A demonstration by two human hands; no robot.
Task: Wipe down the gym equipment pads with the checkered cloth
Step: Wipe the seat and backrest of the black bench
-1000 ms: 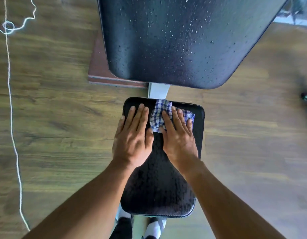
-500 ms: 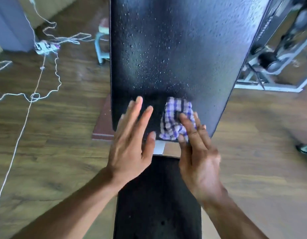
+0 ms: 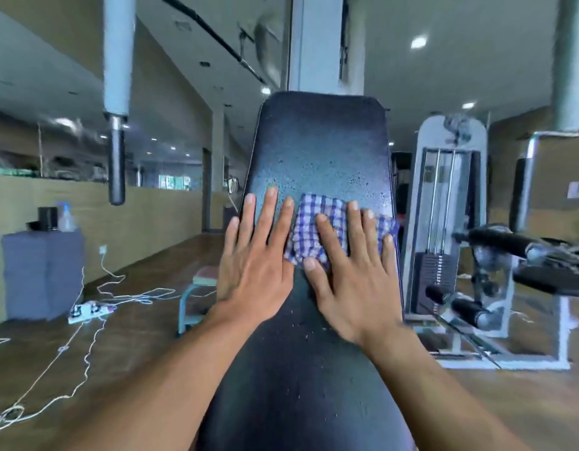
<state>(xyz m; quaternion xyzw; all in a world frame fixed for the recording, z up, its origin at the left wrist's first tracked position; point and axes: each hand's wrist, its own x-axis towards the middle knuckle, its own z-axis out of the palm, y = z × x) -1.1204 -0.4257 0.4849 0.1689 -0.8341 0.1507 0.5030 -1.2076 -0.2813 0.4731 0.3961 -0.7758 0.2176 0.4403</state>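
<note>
A long black back pad (image 3: pixel 320 148) slopes up and away from me, speckled with water droplets on its upper half. The blue-and-white checkered cloth (image 3: pixel 317 229) lies bunched against the pad about midway up. My right hand (image 3: pixel 350 271) presses flat on the cloth with straight, spread fingers. My left hand (image 3: pixel 255 258) lies flat on the bare pad just left of the cloth, fingers straight, its outer edge over the pad's left side.
A weight-stack machine (image 3: pixel 450 222) with padded rollers stands to the right. A small stool (image 3: pixel 200 288), white cables and a power strip (image 3: pixel 90 310) lie on the wood floor at left. A grey block (image 3: pixel 42 271) carries a spray bottle (image 3: pixel 65 218). Hanging handles (image 3: pixel 116 157) flank the pad.
Both hands and the cloth have moved from the small seat pad up onto the back pad and further up it. My view has lifted from the floor to the room.
</note>
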